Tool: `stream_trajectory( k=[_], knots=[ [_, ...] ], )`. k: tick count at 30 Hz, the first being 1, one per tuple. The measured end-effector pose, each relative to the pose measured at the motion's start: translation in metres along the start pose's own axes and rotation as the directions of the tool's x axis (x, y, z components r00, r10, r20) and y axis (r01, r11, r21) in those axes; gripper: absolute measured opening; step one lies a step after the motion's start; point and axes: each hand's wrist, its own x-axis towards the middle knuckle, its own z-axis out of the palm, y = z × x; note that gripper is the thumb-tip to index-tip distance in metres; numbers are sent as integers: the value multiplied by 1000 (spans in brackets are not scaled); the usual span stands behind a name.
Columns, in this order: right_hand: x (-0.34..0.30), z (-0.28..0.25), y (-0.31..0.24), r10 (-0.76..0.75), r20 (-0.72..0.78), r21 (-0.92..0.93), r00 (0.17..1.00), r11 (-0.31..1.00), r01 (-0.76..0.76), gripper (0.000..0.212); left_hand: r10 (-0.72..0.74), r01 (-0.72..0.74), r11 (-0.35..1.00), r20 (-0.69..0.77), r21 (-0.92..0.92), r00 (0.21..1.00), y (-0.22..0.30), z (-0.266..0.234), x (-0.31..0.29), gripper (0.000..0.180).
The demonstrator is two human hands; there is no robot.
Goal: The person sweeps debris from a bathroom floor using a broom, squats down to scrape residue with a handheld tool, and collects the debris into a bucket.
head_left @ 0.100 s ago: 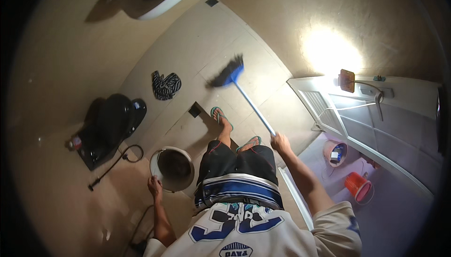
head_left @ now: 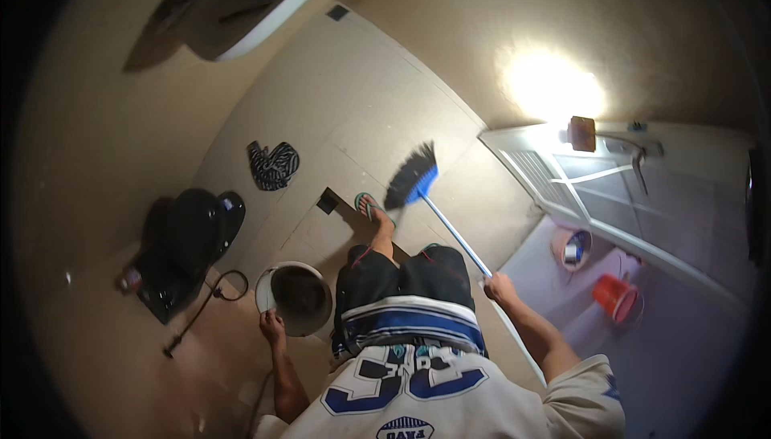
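Observation:
My right hand [head_left: 501, 288] is closed round the light blue handle of a broom [head_left: 456, 236]. The broom's blue head with dark bristles [head_left: 412, 179] is down at the tiled floor, ahead of my feet and slightly to the right. On my left side, my left hand [head_left: 273, 324] grips the near rim of a pale bucket [head_left: 263, 290] with a dark inside. What the bucket contains is too dark to make out. A sandalled foot [head_left: 370, 208] stands left of the bristles.
A striped cloth [head_left: 273, 166] lies on the floor near a square drain [head_left: 328, 200]. At left are a black toilet [head_left: 197, 226] and a hose [head_left: 191, 333]; a basin [head_left: 277, 25] juts out above. Right, past the door [head_left: 574, 182], stand a pink bucket [head_left: 561, 240] and red bucket [head_left: 617, 298].
The broom head has swept back toward me and a little to the right, with my right hand drawn back too. My left hand stays on the bucket. The view has shifted slightly.

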Motion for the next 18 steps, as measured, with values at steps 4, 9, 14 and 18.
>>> stream_trajectory(
  k=[4,9,14,18],
  knots=[
    [-112,53,79,79,101,56,992,995,-85,42,-29,28,996,-6,-80,1000,27,11,57,25],
    [-228,58,163,508,628,-140,590,819,-557,34,14,-16,987,-13,-159,1000,83,27,118,25],
    [-256,1,197,305,482,116,821,907,-405,38,42,-36,980,25,-197,999,113,51,122,30],
    [-229,-84,152,-116,297,297,948,954,24,46,120,-107,914,10,-390,993,122,72,106,28]
  ],
)
